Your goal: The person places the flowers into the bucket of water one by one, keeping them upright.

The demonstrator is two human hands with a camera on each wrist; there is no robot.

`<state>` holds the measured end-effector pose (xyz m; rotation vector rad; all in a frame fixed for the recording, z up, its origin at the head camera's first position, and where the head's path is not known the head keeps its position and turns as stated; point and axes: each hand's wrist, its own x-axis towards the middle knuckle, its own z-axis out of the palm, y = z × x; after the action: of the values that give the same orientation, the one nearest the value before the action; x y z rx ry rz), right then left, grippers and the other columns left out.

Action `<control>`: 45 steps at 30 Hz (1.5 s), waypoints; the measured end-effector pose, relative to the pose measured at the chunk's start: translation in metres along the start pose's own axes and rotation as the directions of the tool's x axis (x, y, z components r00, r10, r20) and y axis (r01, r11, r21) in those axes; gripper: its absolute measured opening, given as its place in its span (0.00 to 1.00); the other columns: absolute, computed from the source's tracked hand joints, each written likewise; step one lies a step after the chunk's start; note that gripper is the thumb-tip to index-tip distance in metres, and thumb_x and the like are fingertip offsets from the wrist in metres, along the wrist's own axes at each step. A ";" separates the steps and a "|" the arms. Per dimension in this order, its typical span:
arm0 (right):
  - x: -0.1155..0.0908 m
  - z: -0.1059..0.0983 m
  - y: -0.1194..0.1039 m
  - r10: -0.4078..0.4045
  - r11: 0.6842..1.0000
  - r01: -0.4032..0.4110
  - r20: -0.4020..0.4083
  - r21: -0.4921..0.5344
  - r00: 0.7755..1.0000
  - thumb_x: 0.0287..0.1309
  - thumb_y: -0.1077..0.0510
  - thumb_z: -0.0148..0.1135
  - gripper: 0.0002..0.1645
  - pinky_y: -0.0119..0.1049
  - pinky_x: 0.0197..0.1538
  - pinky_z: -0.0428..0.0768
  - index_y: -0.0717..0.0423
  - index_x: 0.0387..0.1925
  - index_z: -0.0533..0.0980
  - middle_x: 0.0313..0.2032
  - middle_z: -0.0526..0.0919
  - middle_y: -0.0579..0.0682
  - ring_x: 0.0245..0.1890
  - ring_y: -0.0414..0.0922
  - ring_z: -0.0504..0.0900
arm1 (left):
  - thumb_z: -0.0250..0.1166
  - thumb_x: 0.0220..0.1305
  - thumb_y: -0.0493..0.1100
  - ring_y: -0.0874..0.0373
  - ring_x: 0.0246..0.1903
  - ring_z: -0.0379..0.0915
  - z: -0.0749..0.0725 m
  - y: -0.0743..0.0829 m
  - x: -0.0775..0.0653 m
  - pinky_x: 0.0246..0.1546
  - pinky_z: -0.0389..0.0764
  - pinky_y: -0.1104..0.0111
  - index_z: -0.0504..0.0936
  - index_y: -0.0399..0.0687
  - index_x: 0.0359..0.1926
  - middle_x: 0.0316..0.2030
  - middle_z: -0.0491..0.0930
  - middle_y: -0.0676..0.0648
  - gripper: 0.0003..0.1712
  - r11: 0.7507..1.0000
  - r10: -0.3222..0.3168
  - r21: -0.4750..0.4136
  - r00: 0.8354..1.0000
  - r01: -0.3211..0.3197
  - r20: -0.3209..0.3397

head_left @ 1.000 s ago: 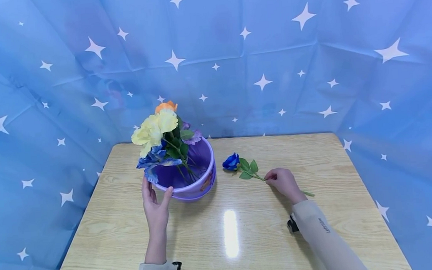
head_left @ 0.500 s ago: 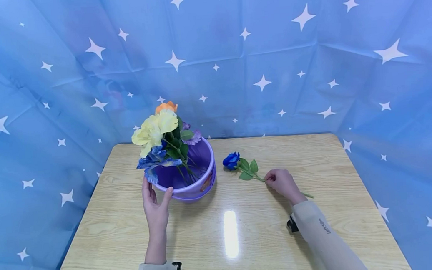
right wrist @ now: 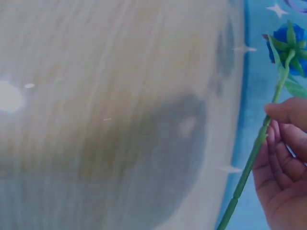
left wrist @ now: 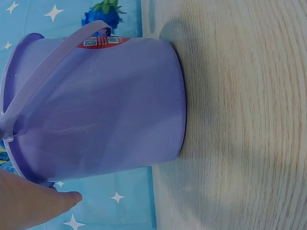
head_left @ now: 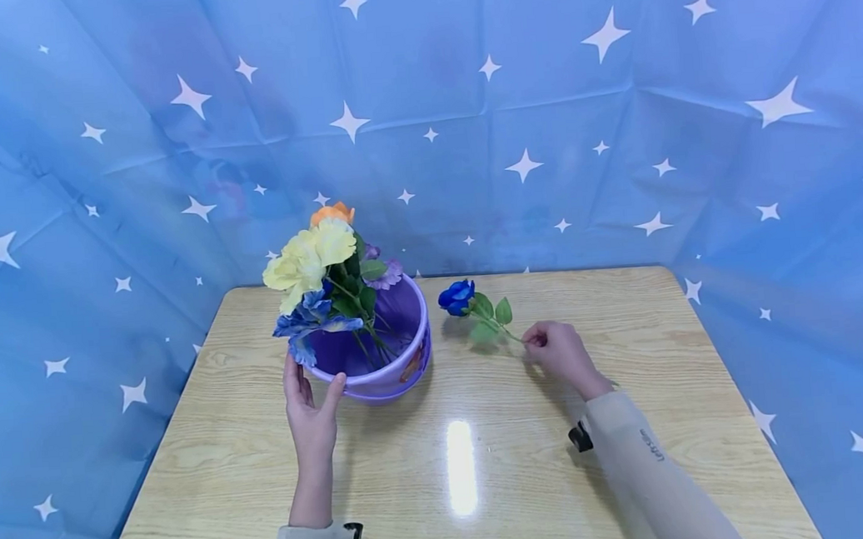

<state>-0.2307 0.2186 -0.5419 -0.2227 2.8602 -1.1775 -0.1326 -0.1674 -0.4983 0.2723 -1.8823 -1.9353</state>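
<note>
At the left of the table a purple bucket (head_left: 408, 363) stands upright, with artificial flowers (head_left: 310, 257) in it: yellow, orange, purple and blue. My left hand (head_left: 312, 416) holds its near left rim, the thumb at the front and the fingers along the outside. In the left wrist view the bucket's wall (left wrist: 105, 110) and handle (left wrist: 53, 62) fill much of the picture. My right hand (head_left: 564, 356) pinches the green stem (right wrist: 252, 158) of a blue rose (head_left: 457, 298) between thumb and fingers. The rose's head points left towards the bucket, above its shadow on the table.
The light wooden table (head_left: 417, 488) ends at a blue curtain (head_left: 471, 191) with white stars, close behind the bucket. A bright light reflection (head_left: 460, 468) shows on the tabletop. Black wrist devices (head_left: 582, 438) sit at both sleeves.
My right hand has moved up and slightly left with the blue rose, and the rose has risen off the table. My left hand and the bucket have stayed put.
</note>
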 end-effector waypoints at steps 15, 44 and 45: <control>0.023 -0.017 -0.049 -0.056 0.998 0.058 -0.070 0.025 0.996 0.60 0.65 0.63 0.06 0.29 0.35 0.82 0.61 0.37 0.84 0.32 0.86 0.55 0.32 0.45 0.82 | 0.68 0.63 0.35 0.54 0.79 0.42 -0.001 -0.001 0.001 0.82 0.44 0.56 0.51 0.48 0.78 0.78 0.51 0.48 0.49 1.000 -0.006 0.006 1.000 0.005 0.011; 0.058 -0.030 -0.181 -0.278 0.954 0.286 -0.096 0.092 0.956 0.62 0.63 0.64 0.06 0.38 0.40 0.86 0.59 0.40 0.83 0.35 0.86 0.54 0.35 0.47 0.83 | 0.70 0.62 0.35 0.53 0.79 0.43 -0.001 0.000 0.000 0.82 0.45 0.59 0.52 0.47 0.78 0.78 0.52 0.47 0.50 1.000 -0.013 0.017 1.000 0.014 -0.003; 0.059 -0.029 -0.187 -0.293 0.949 0.302 -0.098 0.092 0.951 0.62 0.63 0.64 0.06 0.38 0.40 0.86 0.59 0.39 0.83 0.35 0.86 0.54 0.34 0.47 0.83 | 0.70 0.62 0.35 0.53 0.79 0.43 -0.001 0.000 0.000 0.82 0.45 0.59 0.52 0.46 0.78 0.78 0.52 0.47 0.50 1.000 -0.013 0.018 1.000 0.013 -0.005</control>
<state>-0.2698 0.0992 -0.3889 -0.6362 2.8967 -1.4142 -0.1326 -0.1681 -0.4983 0.2951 -1.9001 -1.9261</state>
